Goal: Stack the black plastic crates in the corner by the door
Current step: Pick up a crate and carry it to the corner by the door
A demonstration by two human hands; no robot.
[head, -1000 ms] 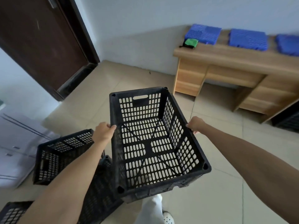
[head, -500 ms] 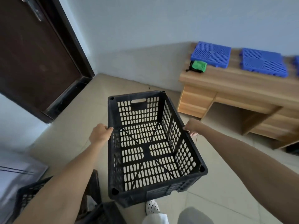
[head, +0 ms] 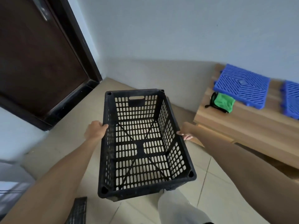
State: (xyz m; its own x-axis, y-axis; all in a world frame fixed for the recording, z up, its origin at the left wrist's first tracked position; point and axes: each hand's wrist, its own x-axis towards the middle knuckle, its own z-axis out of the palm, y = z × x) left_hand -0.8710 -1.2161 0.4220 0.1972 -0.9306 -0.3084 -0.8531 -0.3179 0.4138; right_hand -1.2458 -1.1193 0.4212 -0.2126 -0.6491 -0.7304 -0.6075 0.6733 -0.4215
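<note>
1. One black crate (head: 140, 149) is in play. It is held in the air, open side up and empty, over the tiled floor (head: 69, 135), short of the corner by the door (head: 32, 62).
2. Left hand (head: 95, 130): fingers curled over the crate's left long rim, about mid-length.
3. Right hand (head: 186, 135): grips the right long rim opposite. The crate wall mostly hides it, so only part of the hand and a few fingertips show.
4. Progress: no crate shows standing in the corner, so I judge the stack is not started or barely started. This one is mid-carry.
5. Second crate (head: 77, 210): only a black mesh edge shows at bottom left, low by the person's side. It is not yet in the corner. Cannot tell how many more are out of view.
6. Left to do, as I judge it: set this crate down square to the walls, then bring the rest and seat each on top.
7. Writing: none readable. There is no label or brand on the crate's visible faces. The blue grid panels (head: 241, 88) and green pouch (head: 223, 102) on the wooden desk (head: 242, 126) show no legible marks. The door hardware is blurred.
</note>
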